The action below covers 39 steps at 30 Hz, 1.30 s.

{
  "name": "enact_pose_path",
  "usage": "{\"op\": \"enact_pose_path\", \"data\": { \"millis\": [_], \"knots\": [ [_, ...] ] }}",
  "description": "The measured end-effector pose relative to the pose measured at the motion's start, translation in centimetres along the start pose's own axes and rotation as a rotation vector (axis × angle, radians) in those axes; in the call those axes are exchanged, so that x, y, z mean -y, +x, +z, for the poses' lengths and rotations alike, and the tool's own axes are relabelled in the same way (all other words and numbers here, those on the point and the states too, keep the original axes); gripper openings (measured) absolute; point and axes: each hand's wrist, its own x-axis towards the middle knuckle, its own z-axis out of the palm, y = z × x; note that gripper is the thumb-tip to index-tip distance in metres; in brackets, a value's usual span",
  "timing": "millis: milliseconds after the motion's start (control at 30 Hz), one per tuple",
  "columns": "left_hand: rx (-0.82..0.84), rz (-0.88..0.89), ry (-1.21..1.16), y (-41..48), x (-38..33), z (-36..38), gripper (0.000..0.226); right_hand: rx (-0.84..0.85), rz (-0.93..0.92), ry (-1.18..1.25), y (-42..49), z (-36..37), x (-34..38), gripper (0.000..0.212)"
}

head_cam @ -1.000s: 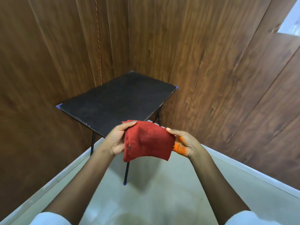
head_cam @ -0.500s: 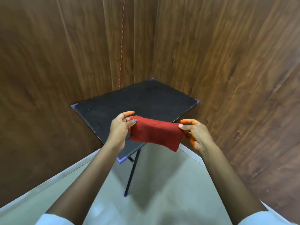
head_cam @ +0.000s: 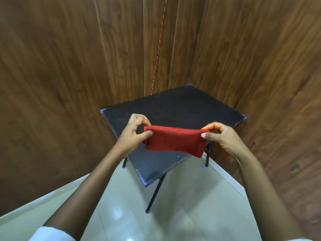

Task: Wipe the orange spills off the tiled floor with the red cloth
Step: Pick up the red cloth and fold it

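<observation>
The red cloth (head_cam: 175,140) is folded into a flat band and stretched between both hands, in the air above the front part of a small black table (head_cam: 175,108). My left hand (head_cam: 134,132) pinches its left end between thumb and fingers. My right hand (head_cam: 221,136) pinches the right end; orange stain shows on its fingertips. The pale tiled floor (head_cam: 182,206) fills the lower middle of the view. No orange spill shows on the floor in view.
The black table stands on thin dark legs (head_cam: 155,193) in a corner formed by two brown wood-panelled walls (head_cam: 52,84). A thin red cord (head_cam: 159,46) hangs down the corner. A pale skirting strip (head_cam: 43,197) runs along the wall bases.
The view has swung so the table sits more to the centre and closer. The cloth has been folded narrower and pulled out wider between the hands, over the tabletop.
</observation>
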Motion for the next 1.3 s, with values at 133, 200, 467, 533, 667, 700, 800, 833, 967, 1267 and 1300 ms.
{"op": "enact_pose_path", "data": {
  "millis": [133,200,467,533,667,700,800,833,967,1267,1300],
  "knots": [
    [0.006,-0.278,-0.540,1.4,0.7,-1.4,0.013,0.027,0.064,0.349,2.5,3.4,0.3,0.009],
    [-0.035,-0.432,-0.615,2.3,1.8,-1.5,0.006,-0.058,0.166,0.559,4.4,5.4,-0.8,0.009],
    [-0.092,-0.750,-1.025,3.8,7.8,-3.4,0.037,0.146,0.509,0.840,7.4,10.3,-5.3,0.015],
    [-0.094,-0.738,-0.898,4.1,8.5,-3.9,0.032,0.100,0.490,0.789,8.8,9.9,-4.9,0.008],
    [-0.206,-0.806,-0.685,4.7,9.3,-2.3,0.023,0.081,0.525,0.489,11.0,10.3,-5.0,0.011],
    [-0.252,-0.805,-0.659,4.9,9.3,-1.4,0.020,0.031,0.467,0.411,11.5,10.7,-4.9,0.011],
    [-0.353,-0.778,-0.632,5.6,9.6,1.5,0.016,-0.147,0.082,-0.037,12.1,12.5,-3.9,0.013],
    [-0.371,-0.762,-0.665,5.8,9.5,2.6,0.013,-0.133,-0.075,-0.170,11.8,13.3,-3.7,0.015],
    [-0.289,-0.725,-0.879,6.0,8.9,5.1,0.036,0.206,-0.334,-0.598,9.5,16.5,-4.5,0.025],
    [-0.505,-0.883,-0.969,4.3,11.5,6.8,0.010,0.392,0.443,0.207,11.7,11.4,-10.2,0.012],
    [-0.498,-0.917,-0.900,4.0,12.1,7.2,0.009,0.430,0.539,0.301,11.7,11.6,-11.1,0.006]
  ]
}}
